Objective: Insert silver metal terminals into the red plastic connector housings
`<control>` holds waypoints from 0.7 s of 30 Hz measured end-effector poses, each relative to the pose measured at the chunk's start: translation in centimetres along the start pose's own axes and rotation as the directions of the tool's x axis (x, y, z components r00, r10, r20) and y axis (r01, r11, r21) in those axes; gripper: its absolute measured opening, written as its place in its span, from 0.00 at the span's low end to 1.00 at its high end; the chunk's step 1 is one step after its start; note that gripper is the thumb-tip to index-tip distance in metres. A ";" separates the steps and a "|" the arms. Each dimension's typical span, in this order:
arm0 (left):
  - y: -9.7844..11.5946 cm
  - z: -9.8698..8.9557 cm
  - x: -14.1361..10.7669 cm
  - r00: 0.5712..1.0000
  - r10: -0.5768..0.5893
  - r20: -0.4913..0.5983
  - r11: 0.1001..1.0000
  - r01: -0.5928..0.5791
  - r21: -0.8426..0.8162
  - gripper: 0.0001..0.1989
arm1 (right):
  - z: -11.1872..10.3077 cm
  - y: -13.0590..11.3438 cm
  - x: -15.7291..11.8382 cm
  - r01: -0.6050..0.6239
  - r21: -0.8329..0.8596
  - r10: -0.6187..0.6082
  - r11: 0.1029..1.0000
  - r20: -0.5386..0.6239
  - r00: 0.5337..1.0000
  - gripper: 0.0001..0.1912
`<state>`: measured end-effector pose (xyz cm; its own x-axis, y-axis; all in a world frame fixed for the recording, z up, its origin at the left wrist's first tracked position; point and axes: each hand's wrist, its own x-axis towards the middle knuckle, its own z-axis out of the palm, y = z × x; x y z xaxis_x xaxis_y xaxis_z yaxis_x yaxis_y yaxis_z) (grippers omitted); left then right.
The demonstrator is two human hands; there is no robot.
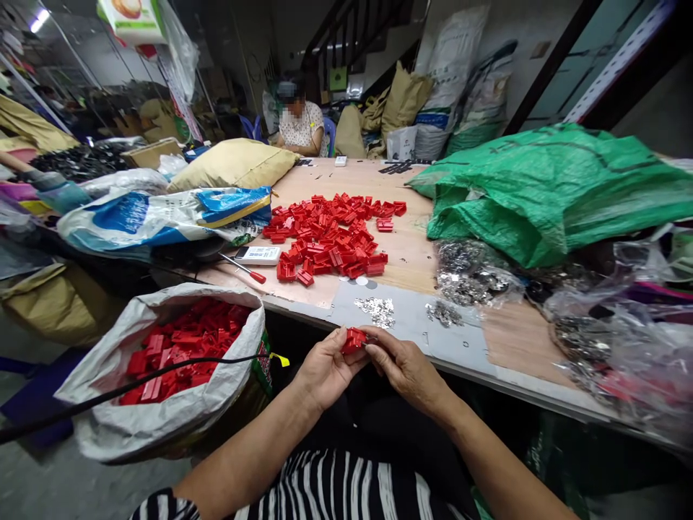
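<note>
My left hand (326, 368) and my right hand (406, 370) meet over the table's near edge, both gripping a small red plastic part (354, 340) between fingers and thumbs. Its shape is mostly hidden by my fingers. Beyond them, a heap of similar red parts (325, 238) lies on the wooden tabletop (411, 253). Loose silver metal pieces (376, 310) sit on a grey sheet (411, 325) just ahead of my right hand. To my left, an open white woven sack (97, 404) holds many more red parts (184, 347).
A red-handled screwdriver (243, 269) and a white labelled box (258, 255) lie beside the heap. A green woven sack (541, 195) and clear bags of metal parts (611, 339) crowd the right. A black cable (135, 383) crosses the white sack. A co-worker (297, 126) sits at the far end.
</note>
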<state>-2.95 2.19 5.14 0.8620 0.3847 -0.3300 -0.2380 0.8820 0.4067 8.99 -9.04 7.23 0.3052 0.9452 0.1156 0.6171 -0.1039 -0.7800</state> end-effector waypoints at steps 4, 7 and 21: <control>0.0 0.3 -0.2 1.000 -0.008 -0.016 1.000 0.007 -0.029 0.06 | 0.3 -0.1 0.0 -0.021 0.020 0.022 1.000 -0.044 0.999 0.19; -0.1 0.1 -0.5 1.000 0.003 -0.017 1.000 -0.004 -0.030 0.06 | 0.7 0.0 0.1 -0.020 0.147 0.025 0.989 -0.031 0.999 0.19; 1.2 -2.5 -3.2 0.996 0.076 0.037 0.987 -0.070 -0.141 0.28 | 3.4 -4.8 5.1 0.124 0.337 -0.114 0.933 -0.049 0.992 0.10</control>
<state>-7.07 2.67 4.51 0.8574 0.4403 -0.2665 -0.3585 0.8825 0.3044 5.12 -2.64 9.54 0.2680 0.9346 0.2339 0.3693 0.1245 -0.9209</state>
